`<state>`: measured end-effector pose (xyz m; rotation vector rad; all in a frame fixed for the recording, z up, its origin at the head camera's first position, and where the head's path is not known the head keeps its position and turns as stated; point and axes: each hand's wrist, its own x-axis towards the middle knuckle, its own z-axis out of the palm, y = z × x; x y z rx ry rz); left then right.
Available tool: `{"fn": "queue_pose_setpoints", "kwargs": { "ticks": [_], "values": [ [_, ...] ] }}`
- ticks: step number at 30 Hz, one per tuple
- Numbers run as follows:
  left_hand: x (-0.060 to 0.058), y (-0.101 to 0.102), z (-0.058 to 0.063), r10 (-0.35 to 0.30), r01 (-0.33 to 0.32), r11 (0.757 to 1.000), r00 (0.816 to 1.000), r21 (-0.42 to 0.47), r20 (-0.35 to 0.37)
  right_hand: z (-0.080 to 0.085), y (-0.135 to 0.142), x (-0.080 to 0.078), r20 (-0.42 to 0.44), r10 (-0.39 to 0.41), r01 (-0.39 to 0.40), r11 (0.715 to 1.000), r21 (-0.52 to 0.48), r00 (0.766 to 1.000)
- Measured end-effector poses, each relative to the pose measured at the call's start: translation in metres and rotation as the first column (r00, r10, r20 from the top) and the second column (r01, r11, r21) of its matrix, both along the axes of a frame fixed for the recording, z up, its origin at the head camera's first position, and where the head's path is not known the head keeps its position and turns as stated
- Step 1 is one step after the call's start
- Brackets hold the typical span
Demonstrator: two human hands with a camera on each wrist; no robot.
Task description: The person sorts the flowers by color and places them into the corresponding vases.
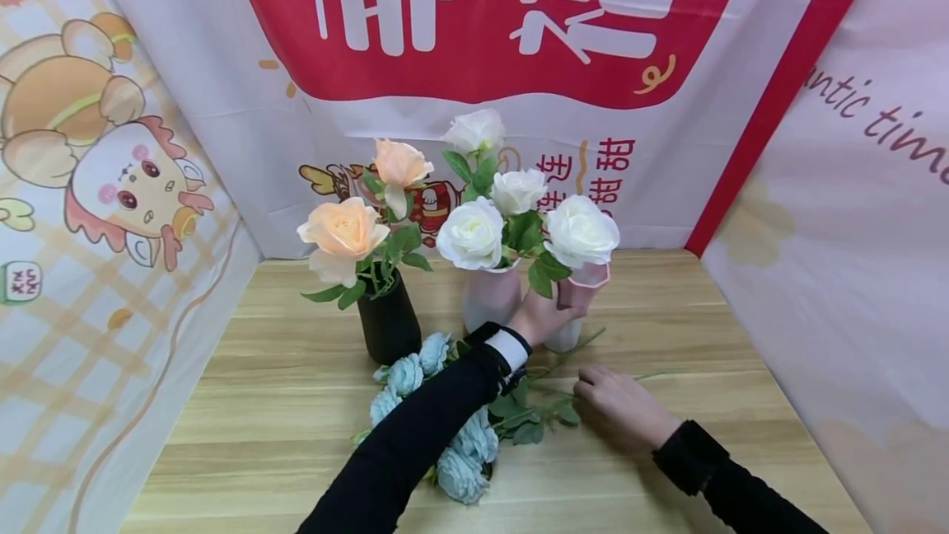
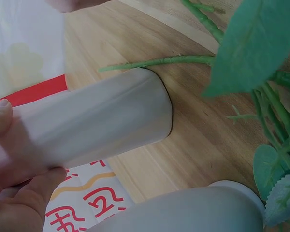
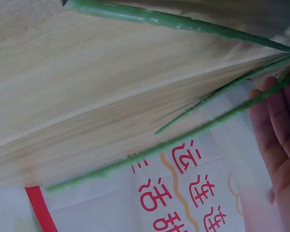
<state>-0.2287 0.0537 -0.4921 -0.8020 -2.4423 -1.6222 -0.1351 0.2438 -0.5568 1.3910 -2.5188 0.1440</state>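
My left hand (image 1: 547, 316) grips the upper part of a slim pink-and-white vase (image 2: 101, 116) with a pink faceted rim. In the left wrist view, its thumb and fingers wrap the vase, whose base is close to the wooden surface. Low at the right, my right hand (image 1: 626, 406) pinches a green flower stem (image 3: 150, 149) with curled fingers; the stem's free end points away to the right in the head view. Beside it lie pale blue artificial flowers (image 1: 461, 475) with leafy stems, partly hidden under my left sleeve.
A black vase (image 1: 389, 324) with peach roses (image 1: 344, 229) stands at the left. A wider pink-and-white vase (image 1: 491, 297) beside my left hand bears white roses (image 1: 470, 233). Printed cloths hang behind and along both sides of the wooden table (image 1: 267, 435).
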Motion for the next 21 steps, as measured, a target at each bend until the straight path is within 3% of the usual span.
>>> {"fn": "queue_pose_setpoints", "kwargs": {
  "ticks": [7,16,21],
  "values": [
    [0.0,0.0,-0.001,0.0,-0.001,1.0,1.0,-0.011,-0.022,0.004,0.0,0.004,-0.05,0.01,-0.009,1.0,0.017,0.999],
    [-0.005,0.0,-0.005,-0.012,0.012,1.0,0.998,0.012,-0.066,0.026,0.009,0.006,-0.127,-0.025,0.027,1.0,0.014,0.992],
    [-0.004,0.001,-0.006,0.001,-0.002,1.0,0.998,-0.016,-0.061,0.032,0.019,0.004,-0.129,-0.024,0.019,0.999,-0.042,0.991]
  ]
}}
